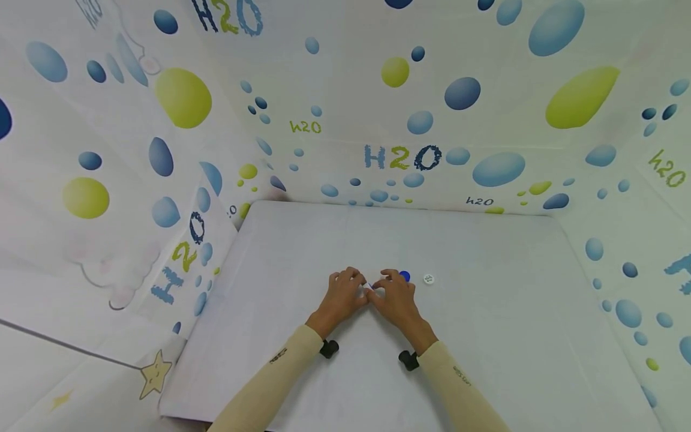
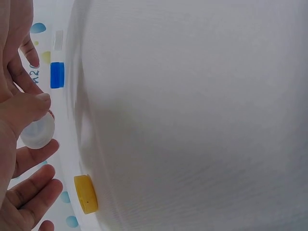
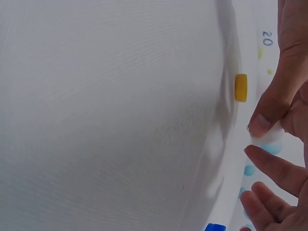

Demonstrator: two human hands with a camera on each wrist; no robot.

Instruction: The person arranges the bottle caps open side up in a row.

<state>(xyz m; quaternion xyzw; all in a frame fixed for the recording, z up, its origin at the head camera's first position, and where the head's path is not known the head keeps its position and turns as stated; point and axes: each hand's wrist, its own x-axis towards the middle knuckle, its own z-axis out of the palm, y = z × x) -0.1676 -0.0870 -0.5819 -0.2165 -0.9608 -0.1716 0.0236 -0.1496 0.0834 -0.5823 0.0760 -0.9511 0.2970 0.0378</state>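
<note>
Translucent white round piece [image 2: 38, 134], and I've got left hand [image 1: 344, 295] and right hand [image 1: 395, 301] pinching it between them over the white-covered table [image 1: 302, 240]; blue round cap [image 1: 405, 276] just beyond the right.

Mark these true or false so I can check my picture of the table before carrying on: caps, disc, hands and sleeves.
1. The blue cap is on the table. True.
2. In the head view, the white cap lies left of the blue cap. False: it lies to the right.
3. The left hand holds the yellow cap. False: it holds a translucent disc; the yellow cap rests on the table.
4. The right hand has its thumb at the disc. True.
5. Both sleeves are dark blue. False: they are cream.
</note>
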